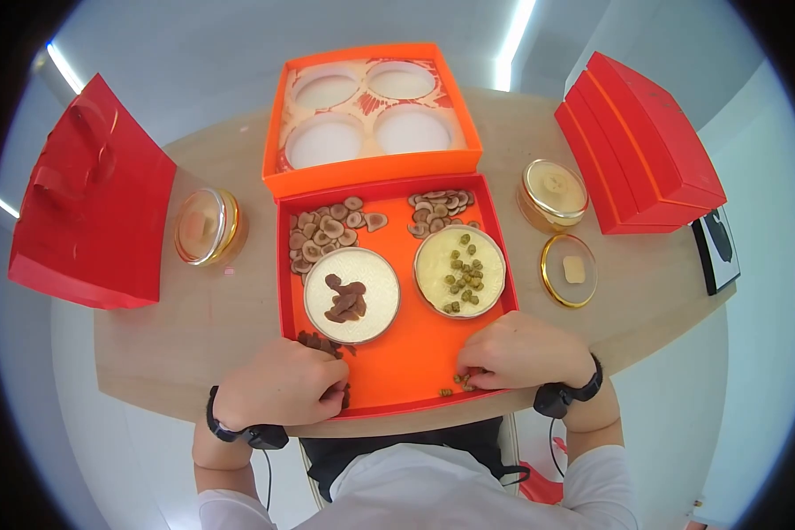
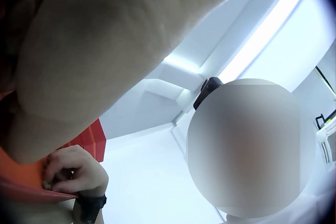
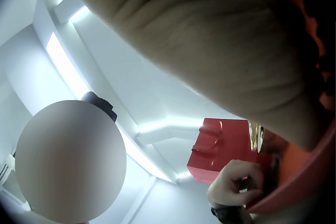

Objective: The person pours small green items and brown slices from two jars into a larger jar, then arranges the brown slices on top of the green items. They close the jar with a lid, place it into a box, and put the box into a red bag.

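Observation:
An orange tray with a red rim (image 1: 389, 412) holds two round lids or dishes. Dark brown slices (image 1: 346, 305) lie on the white left one (image 1: 371, 274); green pieces (image 1: 468, 278) lie on the pale yellow right one (image 1: 433, 274). In the tray's near left corner, my left hand (image 1: 283, 384) has curled fingers down among dark brown pieces (image 1: 318, 342); its fingertips are hidden. My right hand (image 1: 526, 353) pinches at small green pieces (image 1: 462, 380) in the near right corner. The wrist views show mostly the hands' undersides.
Round beige slices (image 1: 327, 228) fill the tray's far corners. Behind stands an orange box (image 1: 371, 172) with four round hollows. Gold-rimmed jars (image 1: 208, 227) (image 1: 552, 193) flank the tray, with a gold-rimmed lid (image 1: 567, 287) at right. Red bag (image 1: 97, 212) left, red boxes (image 1: 645, 150) right.

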A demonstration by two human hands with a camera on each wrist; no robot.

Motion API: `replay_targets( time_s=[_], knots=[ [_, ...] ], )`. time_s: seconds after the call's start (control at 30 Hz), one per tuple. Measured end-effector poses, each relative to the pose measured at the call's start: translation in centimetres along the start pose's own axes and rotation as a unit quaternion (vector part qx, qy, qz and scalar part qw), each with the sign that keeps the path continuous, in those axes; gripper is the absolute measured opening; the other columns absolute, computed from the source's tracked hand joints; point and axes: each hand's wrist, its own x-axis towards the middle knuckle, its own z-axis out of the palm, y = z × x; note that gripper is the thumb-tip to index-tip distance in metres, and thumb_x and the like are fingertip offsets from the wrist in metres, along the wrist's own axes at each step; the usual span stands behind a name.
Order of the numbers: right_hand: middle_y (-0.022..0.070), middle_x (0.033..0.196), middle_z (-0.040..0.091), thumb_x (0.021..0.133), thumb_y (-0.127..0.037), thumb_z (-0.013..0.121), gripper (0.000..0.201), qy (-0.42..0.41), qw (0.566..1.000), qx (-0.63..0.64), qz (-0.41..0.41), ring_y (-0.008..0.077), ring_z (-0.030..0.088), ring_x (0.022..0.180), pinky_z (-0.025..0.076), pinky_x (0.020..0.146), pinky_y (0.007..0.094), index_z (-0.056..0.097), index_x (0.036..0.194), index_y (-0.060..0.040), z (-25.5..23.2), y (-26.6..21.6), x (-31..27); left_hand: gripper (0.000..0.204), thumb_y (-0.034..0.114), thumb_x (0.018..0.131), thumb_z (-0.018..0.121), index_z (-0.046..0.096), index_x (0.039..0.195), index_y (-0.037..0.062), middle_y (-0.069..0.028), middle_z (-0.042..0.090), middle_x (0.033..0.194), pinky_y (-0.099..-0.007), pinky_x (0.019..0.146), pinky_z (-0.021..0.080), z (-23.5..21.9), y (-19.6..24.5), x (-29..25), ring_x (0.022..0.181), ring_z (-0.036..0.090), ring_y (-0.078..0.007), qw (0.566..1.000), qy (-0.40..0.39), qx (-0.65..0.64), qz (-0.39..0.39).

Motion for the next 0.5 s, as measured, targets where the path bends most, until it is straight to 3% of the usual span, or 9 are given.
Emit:
replay_targets(
  time_s=[0.17, 0.27, 0.37, 0.5],
  knots=[
    [0.0055, 0.089, 0.075, 0.093, -0.023, 0.074, 0.013, 0.011, 0.999, 0.035, -0.007, 0.0256, 0.074, 0.082, 0.058, 0.07, 0.0383, 0.076, 0.095, -0.0104, -0.3, -0.3, 0.1, 0.012, 0.022, 0.086, 0.075, 0.071, 0.082, 0.0108, -0.0066, 0.071, 0.073, -0.042, 0.063, 0.057, 0.2, -0.3, 0.2, 0.067, 0.071, -0.0303, 0.999, 0.018, -0.03, 0.017],
    [0.005, 0.085, 0.074, 0.091, -0.021, 0.078, 0.011, 0.065, 0.996, 0.058, -0.028, 0.0237, 0.072, 0.073, 0.056, 0.065, 0.0363, 0.077, 0.097, -0.0111, -0.4, -0.3, 0.0, 0.011, 0.02, 0.086, 0.075, 0.071, 0.084, 0.01, -0.0065, 0.071, 0.074, -0.0417, 0.062, 0.057, 0.4, -0.6, 0.3, 0.066, 0.07, -0.0304, 0.998, 0.03, -0.051, 0.028],
    [0.0051, 0.082, 0.072, 0.089, -0.016, 0.081, 0.012, 0.163, 0.981, 0.103, -0.014, 0.022, 0.068, 0.065, 0.053, 0.06, 0.0347, 0.078, 0.099, -0.0104, -0.6, -0.3, -0.1, 0.011, 0.019, 0.085, 0.075, 0.069, 0.084, 0.0095, -0.0064, 0.07, 0.073, -0.0415, 0.061, 0.056, 0.2, -0.7, 0.1, 0.065, 0.069, -0.0306, 0.997, 0.029, -0.066, 0.032],
    [0.0074, 0.082, 0.072, 0.09, -0.013, 0.082, 0.013, 0.343, 0.931, 0.075, 0.099, 0.0227, 0.069, 0.065, 0.052, 0.059, 0.0354, 0.078, 0.102, -0.0076, -1.3, -0.9, 0.3, 0.012, 0.018, 0.085, 0.075, 0.068, 0.083, 0.0089, -0.0069, 0.07, 0.073, -0.0409, 0.061, 0.056, 0.1, -0.4, 0.2, 0.065, 0.069, -0.0307, 0.996, 0.029, -0.077, 0.031]
  ],
)
